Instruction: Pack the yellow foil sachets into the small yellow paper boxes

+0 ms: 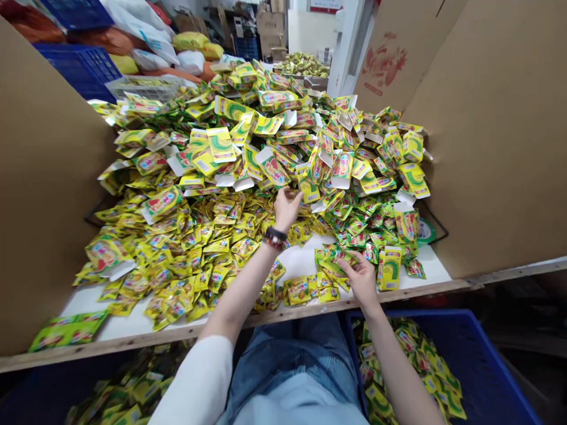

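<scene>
Beside the heaped boxes (272, 166) stand cardboard walls (496, 153).

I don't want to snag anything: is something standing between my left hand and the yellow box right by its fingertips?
Nothing visible does. Your left hand is right at the yellow box; whether it has a grip is unclear. Other boxes are heaped beyond it, not in between.

Yellow-green printed box (310, 192), tilted at box pile's (266, 127) lower edge; shiny green packets (328, 255) bunched near counter (305, 260) front.
</scene>
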`<state>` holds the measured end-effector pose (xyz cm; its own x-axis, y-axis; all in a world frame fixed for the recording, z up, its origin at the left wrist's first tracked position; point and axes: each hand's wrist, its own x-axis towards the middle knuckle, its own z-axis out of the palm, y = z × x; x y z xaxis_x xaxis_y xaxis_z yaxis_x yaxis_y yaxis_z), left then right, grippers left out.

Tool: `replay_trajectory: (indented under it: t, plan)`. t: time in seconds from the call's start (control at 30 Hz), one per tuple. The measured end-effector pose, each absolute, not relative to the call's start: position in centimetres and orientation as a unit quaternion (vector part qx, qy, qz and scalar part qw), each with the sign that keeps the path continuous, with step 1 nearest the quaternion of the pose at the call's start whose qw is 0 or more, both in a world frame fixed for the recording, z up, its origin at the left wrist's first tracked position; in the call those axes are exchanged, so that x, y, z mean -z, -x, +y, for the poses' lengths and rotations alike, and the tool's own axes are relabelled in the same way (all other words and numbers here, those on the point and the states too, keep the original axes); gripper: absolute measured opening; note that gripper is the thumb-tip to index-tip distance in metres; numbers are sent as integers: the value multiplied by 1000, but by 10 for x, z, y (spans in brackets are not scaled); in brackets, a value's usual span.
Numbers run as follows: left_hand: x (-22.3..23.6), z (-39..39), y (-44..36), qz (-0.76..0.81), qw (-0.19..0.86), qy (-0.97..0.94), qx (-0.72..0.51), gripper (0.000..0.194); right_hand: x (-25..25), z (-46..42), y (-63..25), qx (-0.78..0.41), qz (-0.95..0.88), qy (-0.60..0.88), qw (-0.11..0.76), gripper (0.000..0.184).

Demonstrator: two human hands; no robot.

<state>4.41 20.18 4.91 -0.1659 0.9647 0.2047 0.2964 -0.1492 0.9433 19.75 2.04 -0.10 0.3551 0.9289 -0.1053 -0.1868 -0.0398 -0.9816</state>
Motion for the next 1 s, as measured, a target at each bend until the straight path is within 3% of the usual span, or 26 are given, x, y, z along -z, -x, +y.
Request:
replay_trajectory:
  t: [0.13,0.3,0.4,0.5,0.6,0.67,0.8,0.9,1.0]
  plan:
    - [-63,246,-61,623,285,-583,-437,24,2,11,-201,-471,-338,554,598,43]
    - [-51,203,-48,564,260,-630,-466,10,0,5,-209,-452,-297,554,633,36]
    - [-41,149,-26,518,241,-691,-442,25,-11,6,-211,-407,-315,566,645,29]
    - [-37,96,-8,464,185,-776,-384,55,-30,8,-202,-338,-340,555,680,24]
    - [-36,60,2,445,154,-827,-309,61,-51,11,-189,-264,-402,535,695,20]
    - [-36,47,6,453,148,-833,-280,58,-63,12,-182,-234,-485,524,659,14]
    - [-31,33,9,490,96,-818,-286,54,-79,16,-183,-205,-663,513,506,13]
    - [-24,25,4,490,63,-828,-264,49,-87,18,-186,-204,-734,524,382,16]
    - [-17,15,-5,481,89,-828,-272,50,-87,16,-181,-149,-756,556,311,15]
